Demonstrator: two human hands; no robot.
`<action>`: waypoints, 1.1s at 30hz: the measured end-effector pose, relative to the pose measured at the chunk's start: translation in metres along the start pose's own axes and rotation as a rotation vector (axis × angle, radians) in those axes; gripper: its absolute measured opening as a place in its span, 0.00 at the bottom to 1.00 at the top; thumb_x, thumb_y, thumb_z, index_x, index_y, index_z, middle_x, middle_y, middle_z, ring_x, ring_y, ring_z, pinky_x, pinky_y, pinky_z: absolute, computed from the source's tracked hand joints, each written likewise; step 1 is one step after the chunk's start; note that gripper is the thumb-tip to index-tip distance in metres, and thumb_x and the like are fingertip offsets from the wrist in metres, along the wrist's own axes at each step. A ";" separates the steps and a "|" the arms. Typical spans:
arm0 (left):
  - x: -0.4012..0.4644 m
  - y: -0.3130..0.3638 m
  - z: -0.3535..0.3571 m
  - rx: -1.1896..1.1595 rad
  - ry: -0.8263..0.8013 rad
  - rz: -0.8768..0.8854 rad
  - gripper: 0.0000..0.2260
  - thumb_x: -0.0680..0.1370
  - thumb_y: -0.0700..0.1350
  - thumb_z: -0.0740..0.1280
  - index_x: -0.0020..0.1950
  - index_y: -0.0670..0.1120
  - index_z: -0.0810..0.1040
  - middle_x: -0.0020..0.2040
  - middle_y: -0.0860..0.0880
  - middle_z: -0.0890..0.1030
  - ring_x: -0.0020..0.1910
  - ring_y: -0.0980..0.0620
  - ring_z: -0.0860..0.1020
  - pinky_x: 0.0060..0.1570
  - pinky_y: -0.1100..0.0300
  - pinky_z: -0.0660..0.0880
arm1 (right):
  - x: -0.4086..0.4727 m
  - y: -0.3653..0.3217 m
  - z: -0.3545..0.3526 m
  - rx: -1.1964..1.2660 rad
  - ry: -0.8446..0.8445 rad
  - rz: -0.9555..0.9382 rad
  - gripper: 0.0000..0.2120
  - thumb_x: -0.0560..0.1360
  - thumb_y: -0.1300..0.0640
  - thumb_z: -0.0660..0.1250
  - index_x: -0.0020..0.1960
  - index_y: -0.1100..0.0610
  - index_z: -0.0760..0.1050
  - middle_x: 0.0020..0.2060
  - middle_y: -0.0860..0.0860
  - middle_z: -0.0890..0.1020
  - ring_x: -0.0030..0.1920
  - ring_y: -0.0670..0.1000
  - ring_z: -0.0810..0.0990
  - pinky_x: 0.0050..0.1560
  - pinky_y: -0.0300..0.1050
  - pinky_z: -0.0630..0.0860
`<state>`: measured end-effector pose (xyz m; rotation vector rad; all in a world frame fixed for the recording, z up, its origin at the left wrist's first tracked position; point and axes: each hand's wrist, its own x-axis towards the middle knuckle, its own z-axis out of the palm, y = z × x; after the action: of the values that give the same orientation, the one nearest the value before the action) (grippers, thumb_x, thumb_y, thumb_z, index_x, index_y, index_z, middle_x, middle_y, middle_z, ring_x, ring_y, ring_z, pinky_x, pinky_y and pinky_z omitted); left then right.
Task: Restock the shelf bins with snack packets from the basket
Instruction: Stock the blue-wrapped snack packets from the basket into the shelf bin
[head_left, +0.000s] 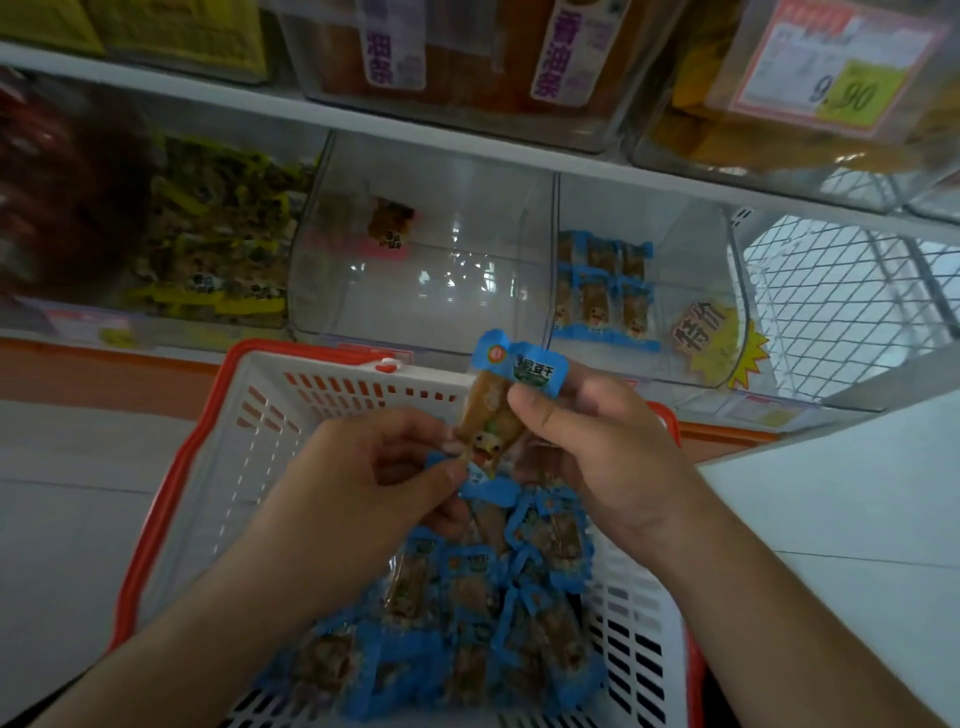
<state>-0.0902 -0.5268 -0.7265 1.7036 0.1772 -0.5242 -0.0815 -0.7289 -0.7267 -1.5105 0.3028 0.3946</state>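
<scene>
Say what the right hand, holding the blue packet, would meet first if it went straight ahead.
Probably the front wall of the clear bin holding blue packets; the right hand points up toward it, though depth is unclear.

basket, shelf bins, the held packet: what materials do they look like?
Basket: looks like moulded rigid plastic, matte white with an orange rim; slotted walls.
Shelf bins: clear hard plastic, probably acrylic; glossy, with reflections and see-through walls.
Held packet: thin plastic film, likely; shiny, clear middle, blue printed crinkled ends, pinched by both hands.

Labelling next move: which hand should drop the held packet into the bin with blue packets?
Right hand, probably: it grips the packet by its upper part, nearer that bin; the left hand pinches only the bottom edge.
</scene>
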 end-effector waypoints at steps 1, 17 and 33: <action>0.003 0.001 0.001 -0.027 0.023 0.006 0.04 0.76 0.35 0.74 0.48 0.44 0.83 0.38 0.42 0.86 0.38 0.44 0.87 0.43 0.47 0.84 | -0.001 -0.002 -0.002 -0.021 -0.001 -0.013 0.15 0.76 0.52 0.77 0.60 0.54 0.83 0.51 0.56 0.88 0.51 0.57 0.87 0.53 0.54 0.84; 0.054 -0.049 -0.016 1.088 0.094 0.304 0.44 0.80 0.54 0.66 0.81 0.61 0.34 0.80 0.64 0.33 0.79 0.62 0.31 0.80 0.55 0.39 | 0.083 -0.023 -0.100 -0.565 0.658 -0.006 0.07 0.75 0.65 0.70 0.40 0.57 0.83 0.37 0.57 0.86 0.37 0.57 0.85 0.39 0.57 0.85; 0.060 -0.060 -0.015 1.196 0.076 0.289 0.47 0.78 0.57 0.68 0.84 0.54 0.37 0.81 0.61 0.30 0.79 0.58 0.29 0.79 0.53 0.39 | 0.178 0.012 -0.082 -1.196 0.372 0.248 0.11 0.76 0.58 0.74 0.56 0.55 0.75 0.46 0.52 0.80 0.48 0.54 0.81 0.48 0.50 0.80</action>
<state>-0.0575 -0.5097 -0.8049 2.8461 -0.4193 -0.3459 0.0779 -0.7987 -0.8178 -2.7469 0.6078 0.5236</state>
